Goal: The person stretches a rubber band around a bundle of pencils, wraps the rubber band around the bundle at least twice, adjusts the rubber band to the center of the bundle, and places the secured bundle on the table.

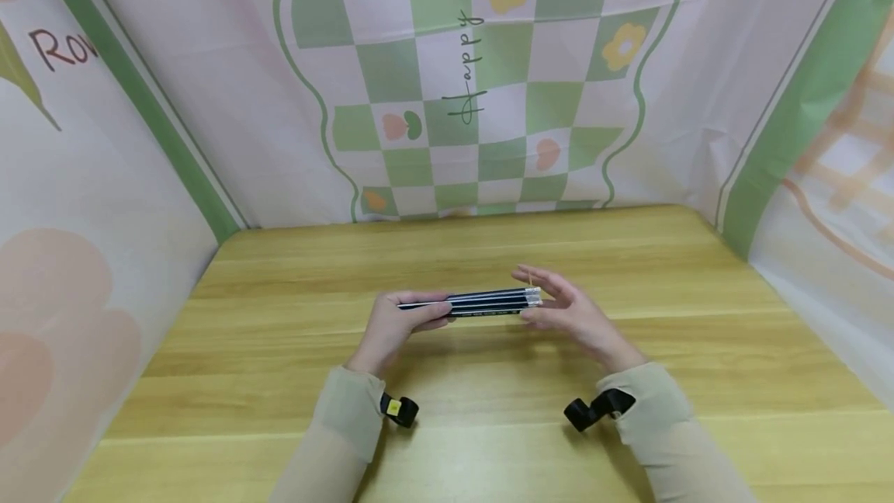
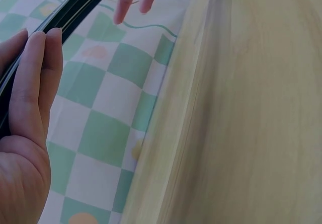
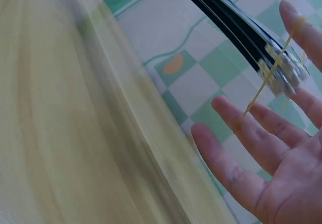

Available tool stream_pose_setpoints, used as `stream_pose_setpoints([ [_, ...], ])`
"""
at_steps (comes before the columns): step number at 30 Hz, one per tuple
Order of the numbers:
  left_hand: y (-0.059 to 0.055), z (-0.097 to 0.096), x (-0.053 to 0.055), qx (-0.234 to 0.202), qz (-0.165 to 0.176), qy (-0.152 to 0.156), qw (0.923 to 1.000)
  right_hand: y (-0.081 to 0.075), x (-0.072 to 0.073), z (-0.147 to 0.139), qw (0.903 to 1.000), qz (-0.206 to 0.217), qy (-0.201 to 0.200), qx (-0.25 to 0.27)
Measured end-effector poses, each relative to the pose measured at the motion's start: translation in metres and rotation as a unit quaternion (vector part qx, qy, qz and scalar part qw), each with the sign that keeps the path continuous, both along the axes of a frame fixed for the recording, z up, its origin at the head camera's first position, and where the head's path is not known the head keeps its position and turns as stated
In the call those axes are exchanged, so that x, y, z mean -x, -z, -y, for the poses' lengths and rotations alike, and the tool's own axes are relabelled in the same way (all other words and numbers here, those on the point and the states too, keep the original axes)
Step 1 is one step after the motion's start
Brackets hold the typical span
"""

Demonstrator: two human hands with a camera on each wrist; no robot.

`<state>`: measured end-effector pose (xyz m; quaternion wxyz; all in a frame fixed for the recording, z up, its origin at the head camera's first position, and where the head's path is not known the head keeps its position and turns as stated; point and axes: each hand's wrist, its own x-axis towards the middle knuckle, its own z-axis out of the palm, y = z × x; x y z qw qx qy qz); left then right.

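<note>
A bundle of dark pencils (image 1: 489, 302) with pale stripes lies level across the head view, raised over the table. My left hand (image 1: 400, 326) grips it toward its left end, thumb on the near side. The silvery eraser ends (image 3: 282, 70) point toward my right hand (image 1: 576, 322). In the right wrist view, the right fingers are spread and fairly straight, with a thin yellow rubber band (image 3: 265, 79) stretched between them. That band passes across the eraser ends in this view. The left wrist view shows left fingers (image 2: 29, 83) along the pencils.
Under both hands is a wood-grain table (image 1: 475, 425). A printed cloth (image 1: 559, 53) with green checks hangs behind its far edge, and more cloth hangs at both sides. Each wrist wears a small black camera (image 1: 403, 411) by the sleeve.
</note>
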<state>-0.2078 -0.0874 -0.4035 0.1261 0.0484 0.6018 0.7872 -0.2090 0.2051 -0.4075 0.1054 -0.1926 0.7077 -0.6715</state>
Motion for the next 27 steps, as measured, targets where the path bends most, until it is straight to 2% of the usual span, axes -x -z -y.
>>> stream_pose_setpoints([
  [5,-0.001,-0.002,0.000,0.002,-0.002,0.005,1.0000,-0.001,-0.003,0.010,0.9995,-0.010,-0.021,0.023],
  [9,-0.001,-0.002,-0.001,0.002,0.000,0.005,1.0000,0.000,-0.005,0.013,0.9988,-0.001,-0.027,0.041],
  [16,0.000,-0.004,-0.002,-0.005,0.004,0.003,1.0000,0.000,-0.005,0.016,0.9988,0.015,-0.006,0.045],
  [22,0.000,-0.005,-0.003,-0.012,-0.002,-0.009,0.9999,0.001,-0.005,0.021,0.9980,0.011,-0.002,0.062],
  [27,0.000,-0.005,-0.003,-0.018,-0.003,-0.012,0.9998,0.000,-0.007,0.025,0.9982,0.017,0.030,0.050],
])
